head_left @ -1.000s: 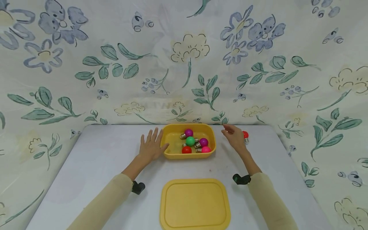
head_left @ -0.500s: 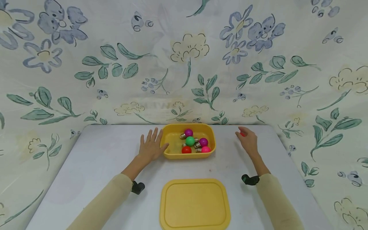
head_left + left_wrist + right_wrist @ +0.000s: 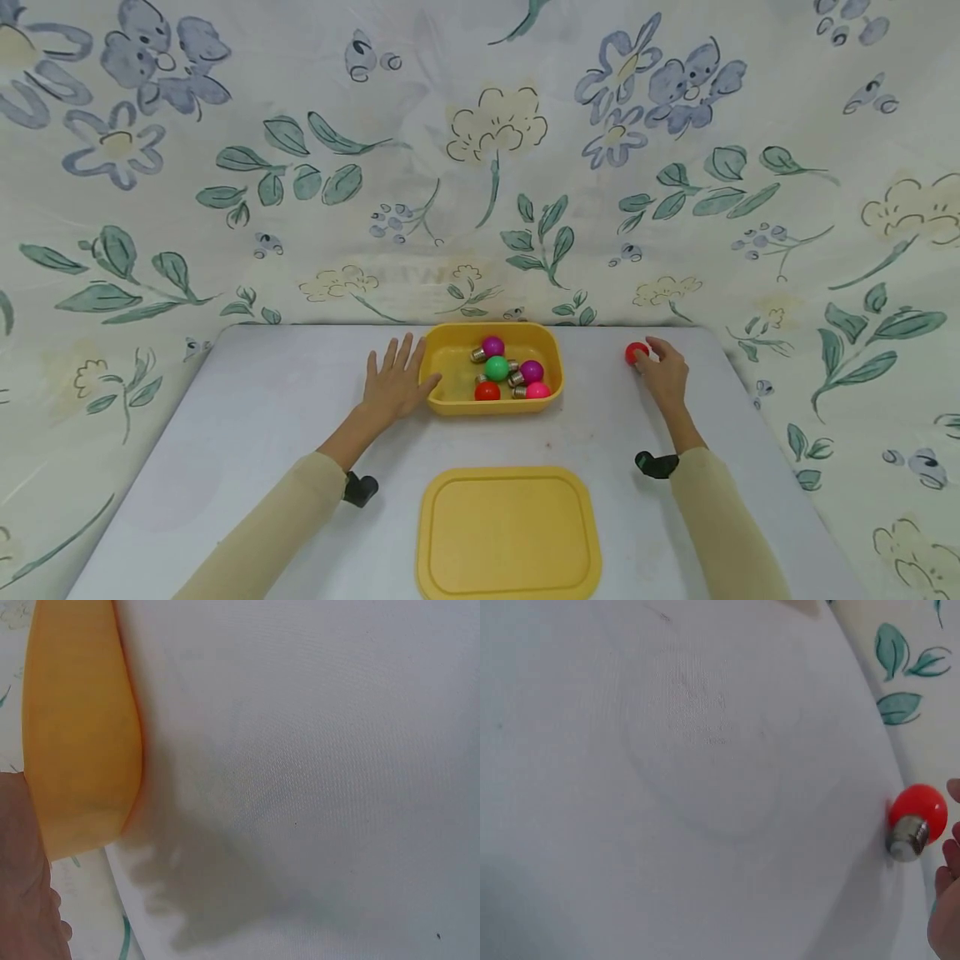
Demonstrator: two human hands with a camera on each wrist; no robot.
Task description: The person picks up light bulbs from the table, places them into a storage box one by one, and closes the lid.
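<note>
My left hand (image 3: 393,383) lies with fingers spread against the left side of a yellow plastic container (image 3: 491,408). Its thumb reaches the rim; the left wrist view shows the hand's edge (image 3: 22,877) beside the container's wall (image 3: 82,735). Over on the right, a red light bulb (image 3: 637,353) with a metal screw base lies on the table. My right hand (image 3: 666,373) is just right of that bulb, thumb at its side and fingers loosely bent. In the right wrist view the fingers (image 3: 952,855) are beside the red bulb (image 3: 921,810), not wrapped round it.
Inside the container lie several bulbs: purple ones, a green bulb (image 3: 497,368), another red bulb (image 3: 487,392) and a pink bulb (image 3: 537,391). A flat yellow lid (image 3: 510,533) lies nearer on the white table (image 3: 247,417). Floral cloth (image 3: 480,250) stands behind.
My right hand has moved rightward from near the container, past the red bulb to its right side. The bulb has stayed at about the same place. My left hand has not moved.
</note>
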